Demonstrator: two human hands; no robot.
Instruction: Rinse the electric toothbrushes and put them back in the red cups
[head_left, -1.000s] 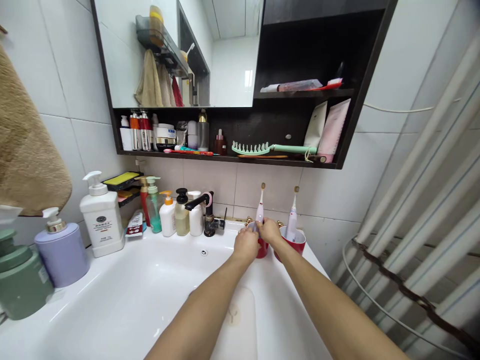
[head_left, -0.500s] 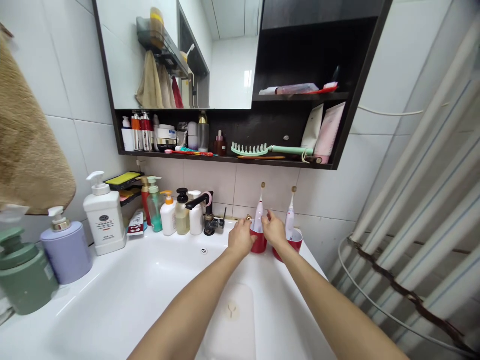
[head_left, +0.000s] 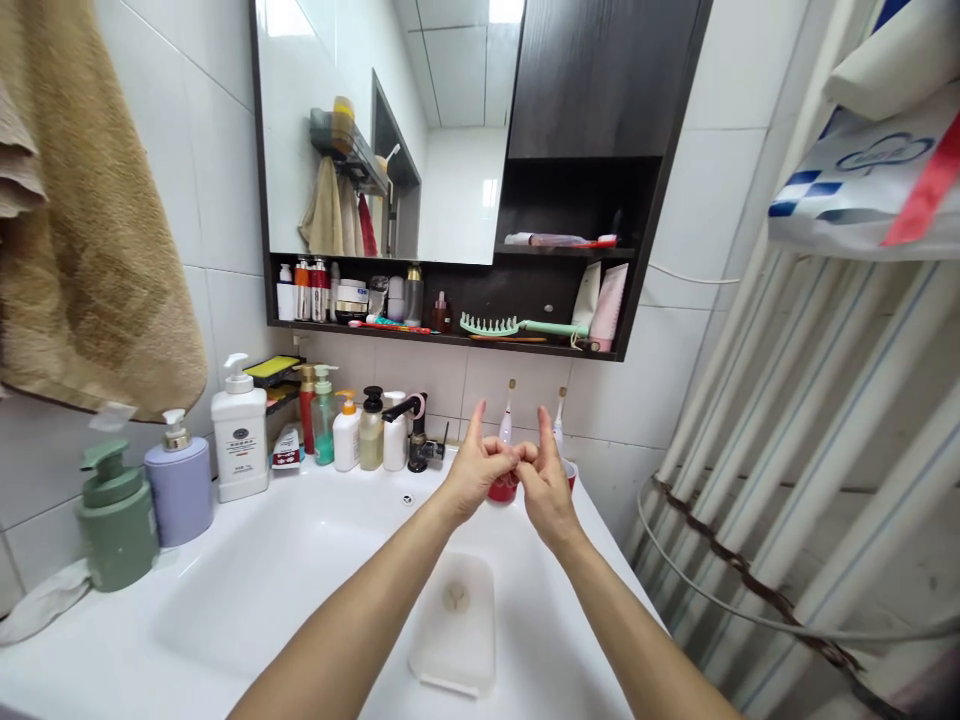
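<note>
Toothbrush [head_left: 507,428] stands upright in a red cup [head_left: 501,493], just beyond where the left hand [head_left: 471,475] and right hand [head_left: 549,497] meet, the left seemingly nearer. Fingertips come together at the grip; whether they pinch anything, I cannot tell.

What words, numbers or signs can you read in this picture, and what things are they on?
I can't read any words or numbers for sure.
White pump bottle: dark round logo, lettering too small.
White and blue packet: cloud-shaped outline, letters inside blurred.
Red and white tube: print too small.
Shelf jar: blue print, blurred.
</note>
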